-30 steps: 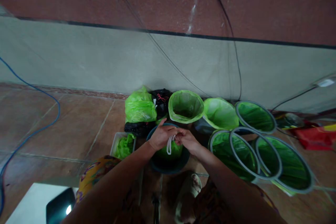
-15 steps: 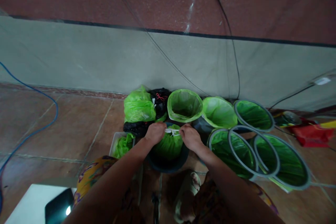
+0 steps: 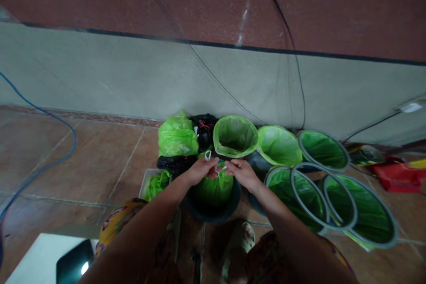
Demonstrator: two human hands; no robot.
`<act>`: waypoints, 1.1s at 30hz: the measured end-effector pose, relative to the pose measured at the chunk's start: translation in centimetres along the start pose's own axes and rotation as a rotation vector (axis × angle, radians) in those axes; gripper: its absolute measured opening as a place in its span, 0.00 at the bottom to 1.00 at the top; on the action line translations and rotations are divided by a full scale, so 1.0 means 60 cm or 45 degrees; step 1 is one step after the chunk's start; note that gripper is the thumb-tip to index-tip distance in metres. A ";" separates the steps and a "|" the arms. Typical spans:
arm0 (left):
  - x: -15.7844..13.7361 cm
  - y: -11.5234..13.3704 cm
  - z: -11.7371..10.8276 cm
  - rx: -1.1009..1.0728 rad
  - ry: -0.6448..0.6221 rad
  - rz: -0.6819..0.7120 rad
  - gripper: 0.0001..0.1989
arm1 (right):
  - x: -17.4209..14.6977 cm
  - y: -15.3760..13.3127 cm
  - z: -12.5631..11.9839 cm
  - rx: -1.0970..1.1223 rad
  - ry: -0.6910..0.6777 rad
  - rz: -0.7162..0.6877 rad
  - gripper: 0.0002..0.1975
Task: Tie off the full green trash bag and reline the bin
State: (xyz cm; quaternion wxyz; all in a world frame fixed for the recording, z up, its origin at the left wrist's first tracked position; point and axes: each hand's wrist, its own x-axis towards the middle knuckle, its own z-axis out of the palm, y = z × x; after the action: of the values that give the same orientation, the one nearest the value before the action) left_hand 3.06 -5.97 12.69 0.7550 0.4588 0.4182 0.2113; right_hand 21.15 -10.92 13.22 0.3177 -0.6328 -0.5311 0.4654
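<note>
Hands meet over a dark bin (image 3: 213,206) at the 6 o'clock side of the floor (image 3: 83,159). The left hand (image 3: 199,171) and the right hand (image 3: 242,173) are both pinched shut on a white drawstring (image 3: 213,163), fingertips nearly touching, with one loop of it sticking up at 12 o'clock from the left hand. The drawstring gathers the mouth of a green bag (image 3: 214,188) sitting inside the dark bin. At 3 o'clock stand three bins with grey rings (image 3: 333,204) over green liners, overlapping one another, and a fourth ringed one (image 3: 322,148) farther back. Two open green-lined bins (image 3: 235,135) stand at 12 o'clock by the wall. At 10 o'clock lie one tied green bag (image 3: 176,137) and one black bag (image 3: 203,126).
</note>
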 end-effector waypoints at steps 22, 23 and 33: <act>0.019 -0.024 0.001 0.566 -0.097 0.312 0.11 | -0.013 -0.004 0.035 0.723 -0.233 0.155 0.13; 0.021 -0.027 0.001 0.532 -0.063 0.288 0.11 | -0.011 -0.001 0.036 0.628 -0.216 0.110 0.11; 0.011 -0.021 0.011 0.115 0.019 0.017 0.09 | -0.011 -0.007 0.021 -0.399 0.103 -0.057 0.10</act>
State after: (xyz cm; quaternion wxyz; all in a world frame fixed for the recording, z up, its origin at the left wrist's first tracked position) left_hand 3.89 -6.46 11.43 0.7290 0.4935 0.4298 0.2007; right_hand 19.80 -11.56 13.32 0.2465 -0.6809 -0.5978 0.3439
